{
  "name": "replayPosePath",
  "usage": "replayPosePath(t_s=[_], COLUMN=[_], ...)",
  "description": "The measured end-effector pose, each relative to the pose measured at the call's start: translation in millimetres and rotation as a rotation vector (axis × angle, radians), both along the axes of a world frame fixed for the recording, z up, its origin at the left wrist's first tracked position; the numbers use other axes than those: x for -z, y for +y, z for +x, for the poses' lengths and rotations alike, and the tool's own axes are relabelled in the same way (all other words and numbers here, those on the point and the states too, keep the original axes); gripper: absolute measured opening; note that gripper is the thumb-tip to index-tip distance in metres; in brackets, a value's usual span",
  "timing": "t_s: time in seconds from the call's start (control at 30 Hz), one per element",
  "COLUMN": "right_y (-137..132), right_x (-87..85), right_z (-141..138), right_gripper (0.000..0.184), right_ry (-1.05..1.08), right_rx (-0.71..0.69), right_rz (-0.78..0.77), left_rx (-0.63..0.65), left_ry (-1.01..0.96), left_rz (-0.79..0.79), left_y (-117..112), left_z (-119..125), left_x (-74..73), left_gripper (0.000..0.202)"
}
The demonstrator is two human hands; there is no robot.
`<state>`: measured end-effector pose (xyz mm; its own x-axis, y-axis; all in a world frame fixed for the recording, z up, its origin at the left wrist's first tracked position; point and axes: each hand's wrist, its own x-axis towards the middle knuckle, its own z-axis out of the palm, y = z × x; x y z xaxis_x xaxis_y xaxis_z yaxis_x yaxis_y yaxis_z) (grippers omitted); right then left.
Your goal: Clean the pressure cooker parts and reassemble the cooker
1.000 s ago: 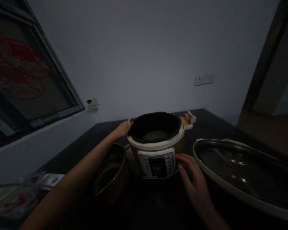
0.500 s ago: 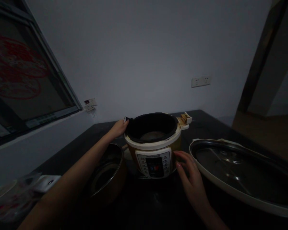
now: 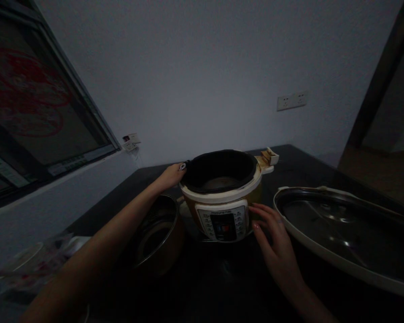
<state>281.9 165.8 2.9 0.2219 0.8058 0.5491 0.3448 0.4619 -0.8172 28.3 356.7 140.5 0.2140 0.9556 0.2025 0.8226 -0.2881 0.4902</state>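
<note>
cooker [image 3: 222, 204]: sitting centre on counter [image 3: 299, 167]
bowl [image 3: 156, 231]: sitting just left of cooker
lid [image 3: 340, 233]: lying right of cooker, near it

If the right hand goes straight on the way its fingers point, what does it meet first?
Most likely the lower side of the cooker, beside its button panel; the right hand looks almost against it.

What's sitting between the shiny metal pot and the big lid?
The electric pressure cooker, lid off, stands between the metal pot and the upturned lid. The right hand rests open against its near right side. The head view shows it.
</note>
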Motion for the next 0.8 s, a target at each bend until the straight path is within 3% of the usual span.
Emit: replayPosePath(t_s=[0.33,0.57,0.8], right_y=[-1.9,-2.0,0.2], right_x=[-0.7,2.4,4.2], right_z=[1.9,0.1,-0.7], right_gripper=[0.023,0.023,0.024], right_ry=[-0.06,-0.01,-0.018], right_rx=[0.03,-0.005,0.018], right_rz=[0.003,-0.038,0.009], left_rx=[-0.192,-0.206,-0.138], left_ry=[-0.192,-0.245,-0.068], left_rz=[-0.083,-0.133,-0.116], left_y=[30.7,63.1,85.7], left_z=[8.9,46.0,88.2], left_x=[-8.0,-19.6,-23.2], left_gripper=[0.029,0.033,0.036])
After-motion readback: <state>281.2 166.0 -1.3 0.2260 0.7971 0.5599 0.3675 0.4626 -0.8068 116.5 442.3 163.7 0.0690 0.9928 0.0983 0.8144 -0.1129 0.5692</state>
